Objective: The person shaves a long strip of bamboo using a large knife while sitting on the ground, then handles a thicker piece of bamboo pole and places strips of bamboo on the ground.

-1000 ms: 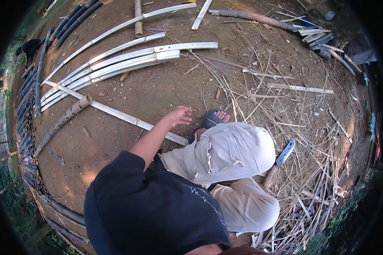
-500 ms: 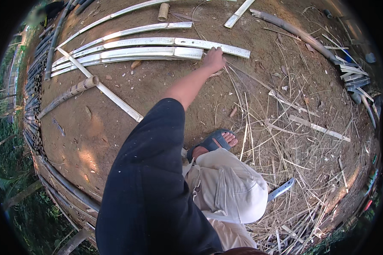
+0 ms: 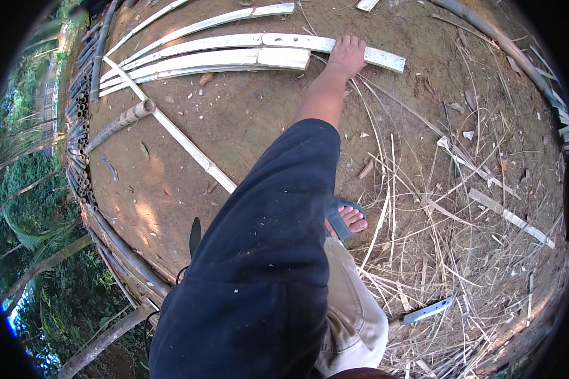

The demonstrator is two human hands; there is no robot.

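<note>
Shifted from near one sandal (image 3: 339,221), the left hand (image 3: 348,57) bends over one bamboo strip (image 3: 310,42), grip unclear. One knife (image 3: 428,311) lies apart.

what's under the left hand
Under the left hand lies a pale split bamboo strip, visible on both sides of the hand. The stretch directly beneath the hand is covered, so its surface there cannot be seen.
</note>
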